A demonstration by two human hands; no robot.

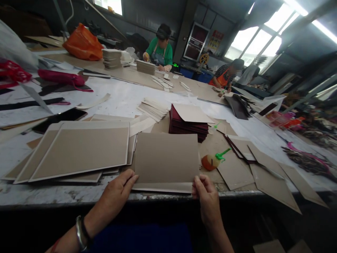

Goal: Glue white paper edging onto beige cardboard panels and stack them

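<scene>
A flat grey-brown cardboard sheet (166,158) lies before me near the table's front edge, a paler strip showing along its near side. My left hand (119,188) pinches its near left corner. At the near right corner, the fingers of my right hand (206,191) are closed on the same sheet. Just right of the sheet a glue bottle (210,162) with amber liquid and a green nozzle lies on its side. Behind the sheet stands a stack of dark red pieces (184,128), topped by a pale sheet (192,113).
Large pale-edged boards (81,151) are piled at left, beside a dark phone (63,117). Cream strips (152,109) lie farther back. Loose boards (271,182) overhang the front edge at right. Across the table work a person in green (167,52) and another in an orange apron (221,80).
</scene>
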